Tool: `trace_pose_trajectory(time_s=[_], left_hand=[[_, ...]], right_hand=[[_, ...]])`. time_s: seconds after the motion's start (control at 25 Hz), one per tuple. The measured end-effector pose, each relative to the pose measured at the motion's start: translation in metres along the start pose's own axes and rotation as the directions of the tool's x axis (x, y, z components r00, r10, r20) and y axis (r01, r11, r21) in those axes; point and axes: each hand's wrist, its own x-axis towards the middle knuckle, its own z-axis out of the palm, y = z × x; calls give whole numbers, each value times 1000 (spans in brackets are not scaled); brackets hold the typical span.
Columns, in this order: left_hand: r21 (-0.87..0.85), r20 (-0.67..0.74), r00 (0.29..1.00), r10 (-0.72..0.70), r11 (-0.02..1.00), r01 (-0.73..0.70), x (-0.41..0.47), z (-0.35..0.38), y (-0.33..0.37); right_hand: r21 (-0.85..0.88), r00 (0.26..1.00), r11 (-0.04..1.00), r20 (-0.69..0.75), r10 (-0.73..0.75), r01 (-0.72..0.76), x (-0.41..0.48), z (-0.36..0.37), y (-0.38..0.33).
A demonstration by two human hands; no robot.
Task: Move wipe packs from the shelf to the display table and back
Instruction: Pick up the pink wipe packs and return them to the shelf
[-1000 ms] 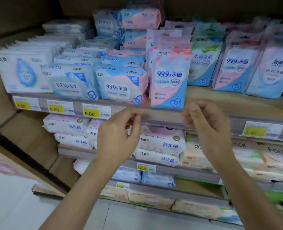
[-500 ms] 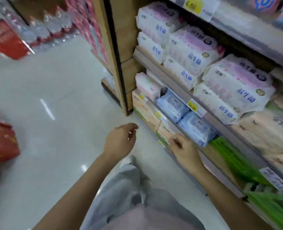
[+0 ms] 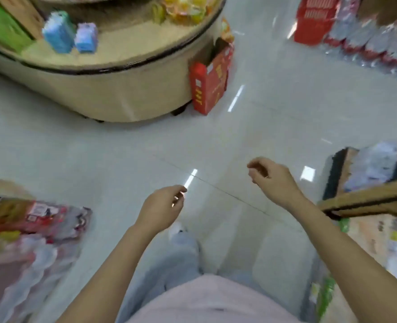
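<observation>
Left hand (image 3: 162,206): we see it low and centre in the frame, over the floor (image 3: 262,127), fingers loosely curled, thumb near the forefinger, nothing in it.
Right hand (image 3: 272,178): a little higher and to the right, fingers loosely curled too, and empty.
Wipe packs (image 3: 58,31): two blue-toned packs, which we take for the task's own, stand side by side in the upper left of the frame. The view is too blurred for us to read their print.
Display table (image 3: 123,89): round and cream-sided with a dark rim, it fills the upper left and carries the packs near its edge. A red box (image 3: 210,80) stands against its right side.
Shelf (image 3: 367,201): at the right edge, just beside the right forearm.
Bearing: the packs lie up and to the left of both hands, well apart from them, with bare floor between.
Long axis: each pack stands on end, its length running up the frame with a slight lean.
Nearer hand: the left, we judge, since it sits on the table's side.
Step in hand: we judge this an empty-handed crossing toward the table, to fetch the packs for the shelf.
</observation>
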Motion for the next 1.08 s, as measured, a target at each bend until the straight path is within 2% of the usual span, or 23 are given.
trace_pose_trajectory(time_s=[0.12,0.24,0.4,0.6,0.72,0.88,0.96,1.08], left_hand=[[-50,-65,987,-148,988,145,16,-44,-71],[-80,-100,967,-233,971,226,40,-91,-130],[-83,-186,951,-246,969,235,96,-164,-175],[-124,-297,918,-262,964,235,185,-226,-207],[-82,-247,927,-282,959,269,234,-243,-239],[-53,-123,901,-416,909,412,284,-266,-287],[-79,-55,885,-463,885,458,311,-280,-303],[-124,-18,872,-489,866,484,346,-296,-317]], right_hand=[[-35,989,998,138,-54,59,63,54,-50],[-141,967,983,240,-81,118,105,103,-85],[-247,930,958,364,-45,143,142,143,-111],[-308,893,935,450,-20,176,219,176,-138],[-340,862,910,505,-37,238,298,198,-168],[-377,795,841,599,-98,388,409,217,-236],[-379,758,790,633,-158,481,469,229,-281],[-371,750,755,619,-234,541,547,251,-342]])
